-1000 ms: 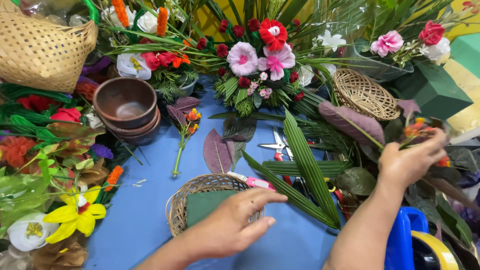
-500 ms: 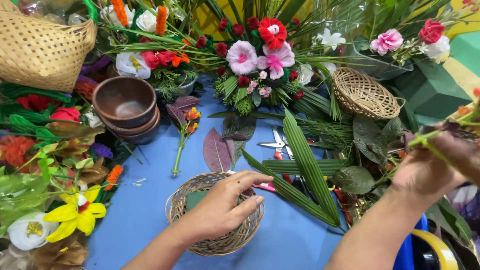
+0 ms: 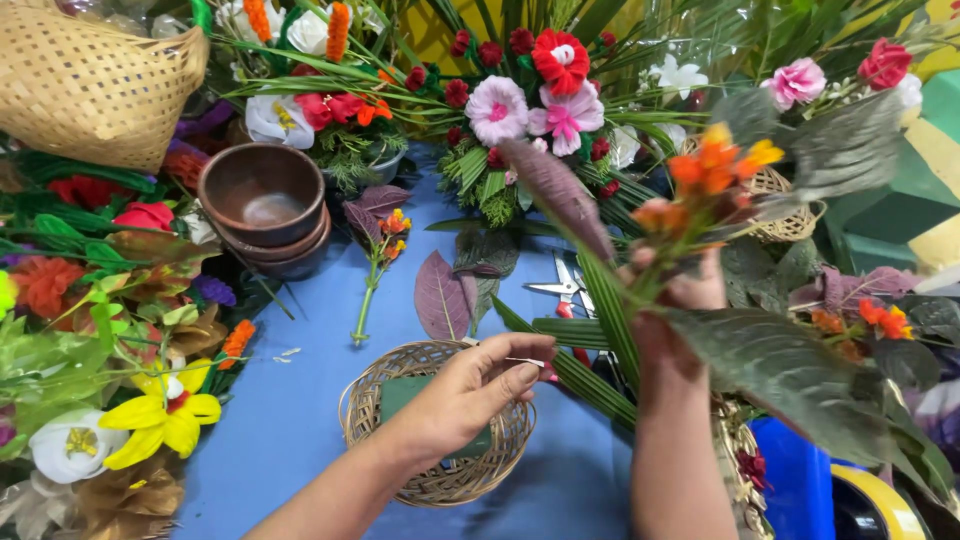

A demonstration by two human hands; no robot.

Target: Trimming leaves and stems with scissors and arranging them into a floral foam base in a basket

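Observation:
My right hand (image 3: 675, 300) is closed around the stem of an artificial sprig (image 3: 705, 175) with orange flowers and dark purple-green leaves, held upright above the table. My left hand (image 3: 475, 385) rests over a small round wicker basket (image 3: 370, 405) with a green foam block (image 3: 400, 392) inside; its fingers pinch a thin pale stick or wire (image 3: 520, 361). Long green palm leaves (image 3: 590, 375) lie beside the basket, under my right wrist.
Stacked brown wooden bowls (image 3: 262, 205) stand at the back left. Scissors (image 3: 565, 285), a loose purple leaf (image 3: 440, 295) and an orange flower stem (image 3: 375, 270) lie on the blue tabletop (image 3: 290, 420). Artificial flowers ring the table; a woven basket (image 3: 85, 85) sits at the far left.
My right hand has lifted the orange-flowered sprig from the pile at the right and brought it to the centre. My left hand stayed over the wicker basket.

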